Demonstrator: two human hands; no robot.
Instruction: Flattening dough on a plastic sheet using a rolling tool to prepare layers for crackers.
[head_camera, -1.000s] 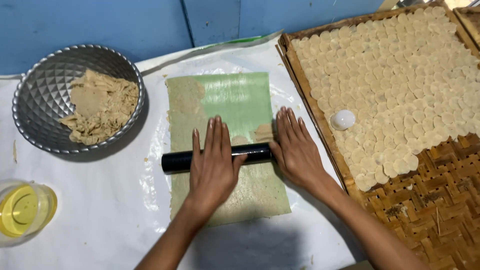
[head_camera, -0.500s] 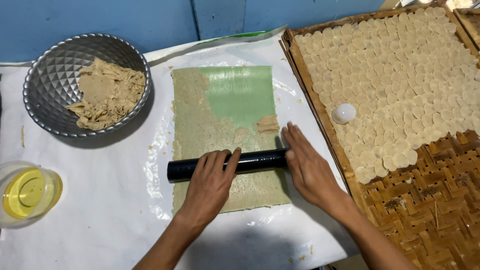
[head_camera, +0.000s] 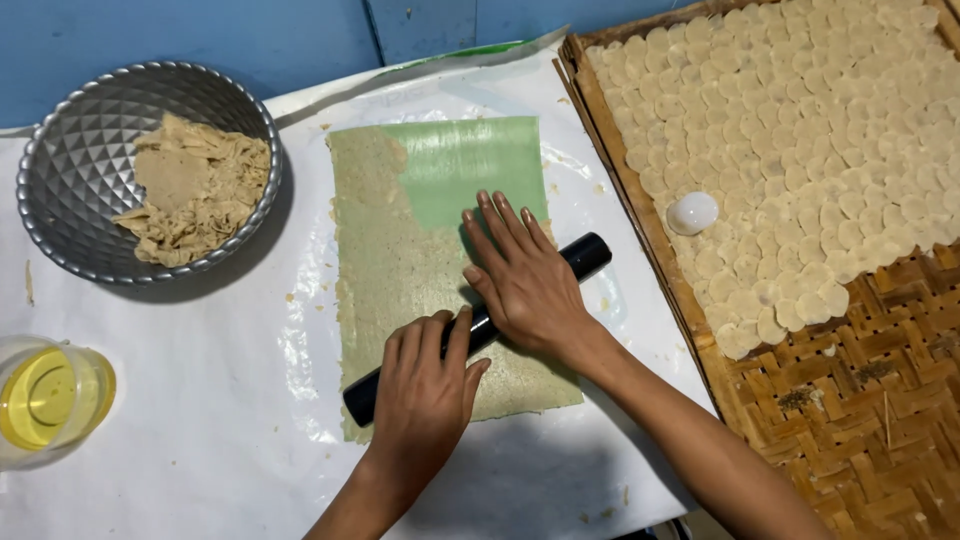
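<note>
While both flat, open palms, left hand and right hand, pressed the rigid black rolling pin lying aslant mid-sheet, the thin dough sheet looked soft and tearable.

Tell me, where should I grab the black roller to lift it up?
Probably by its far right end, coming from the right. The black roller lies slanted on the dough sheet, and both flat hands, left hand and right hand, cover the rest.
</note>
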